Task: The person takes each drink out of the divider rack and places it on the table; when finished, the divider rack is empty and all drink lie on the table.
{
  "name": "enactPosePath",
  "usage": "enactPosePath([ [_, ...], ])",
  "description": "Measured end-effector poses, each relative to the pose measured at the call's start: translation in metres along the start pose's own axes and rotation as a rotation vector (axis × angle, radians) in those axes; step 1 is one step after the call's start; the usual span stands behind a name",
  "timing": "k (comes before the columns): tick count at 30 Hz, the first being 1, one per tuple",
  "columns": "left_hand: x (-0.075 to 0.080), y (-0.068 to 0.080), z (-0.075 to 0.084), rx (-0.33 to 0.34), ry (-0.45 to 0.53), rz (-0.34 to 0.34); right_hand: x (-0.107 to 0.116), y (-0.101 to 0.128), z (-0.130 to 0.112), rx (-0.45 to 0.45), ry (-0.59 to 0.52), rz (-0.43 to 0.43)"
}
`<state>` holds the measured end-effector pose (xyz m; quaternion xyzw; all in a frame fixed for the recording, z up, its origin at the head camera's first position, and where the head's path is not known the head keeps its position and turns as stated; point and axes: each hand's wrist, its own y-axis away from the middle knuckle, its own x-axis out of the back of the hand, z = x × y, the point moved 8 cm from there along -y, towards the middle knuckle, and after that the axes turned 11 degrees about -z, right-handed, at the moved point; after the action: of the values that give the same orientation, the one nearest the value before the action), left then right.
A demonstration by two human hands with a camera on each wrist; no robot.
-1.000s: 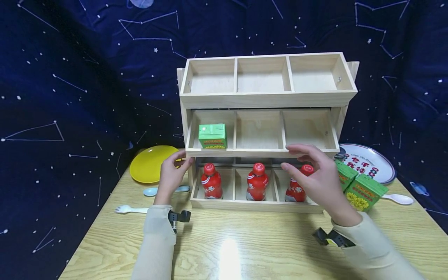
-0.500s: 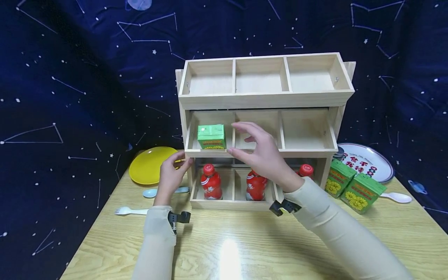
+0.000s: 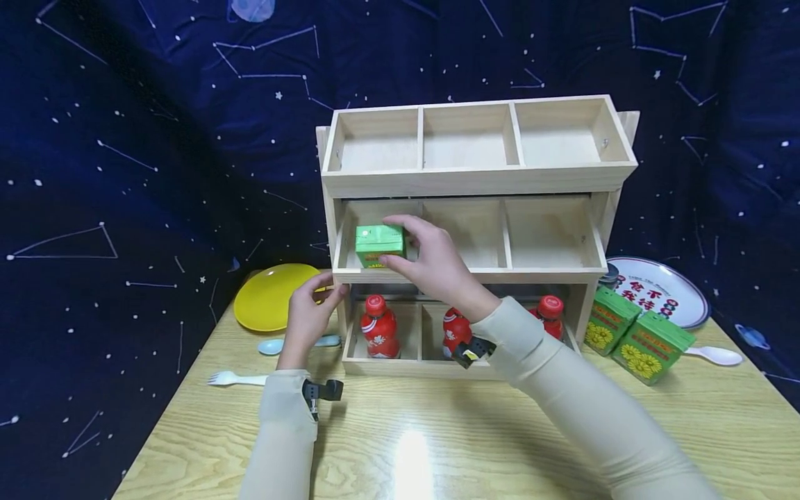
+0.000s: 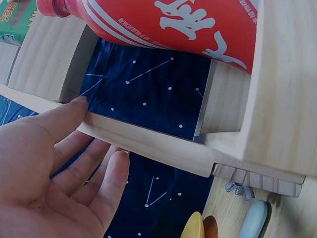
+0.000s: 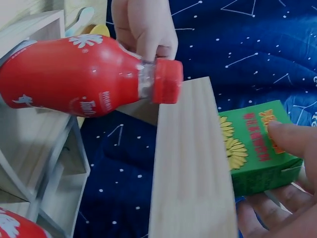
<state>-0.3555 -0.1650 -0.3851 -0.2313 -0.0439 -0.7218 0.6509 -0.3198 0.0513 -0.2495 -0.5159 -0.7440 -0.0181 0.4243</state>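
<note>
A three-tier wooden shelf stands on the table. My left hand holds its left upright, thumb on one side and fingers on the other in the left wrist view. In the middle tier's left compartment sits a green drink carton with yellow flowers. My right hand pinches this carton at its right side. The thumb lies on the printed face in the right wrist view, with the other fingers on the opposite side. Below, each bottom compartment holds a red bottle; the right arm partly covers two of them.
Two more green cartons stand right of the shelf, before a white plate and a white spoon. To the left lie a yellow plate, a blue spoon and a white fork. A dark starry cloth hangs behind.
My right hand has moved left from the shelf's right side to the green carton and now pinches it. The left hand has stayed on the upright.
</note>
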Motion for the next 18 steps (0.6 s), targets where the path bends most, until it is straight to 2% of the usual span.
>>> enactPosePath([
  [6, 0.001, 0.001, -0.001, 0.005, 0.009, 0.007, -0.002, -0.002, 0.007, -0.012, -0.059, 0.023],
  [11, 0.002, 0.001, 0.000, 0.002, -0.001, 0.007, 0.002, -0.001, 0.006, 0.010, -0.123, 0.089],
  [18, 0.000, 0.001, 0.000, -0.012, -0.004, -0.003, 0.025, 0.012, -0.020, 0.180, -0.107, 0.242],
])
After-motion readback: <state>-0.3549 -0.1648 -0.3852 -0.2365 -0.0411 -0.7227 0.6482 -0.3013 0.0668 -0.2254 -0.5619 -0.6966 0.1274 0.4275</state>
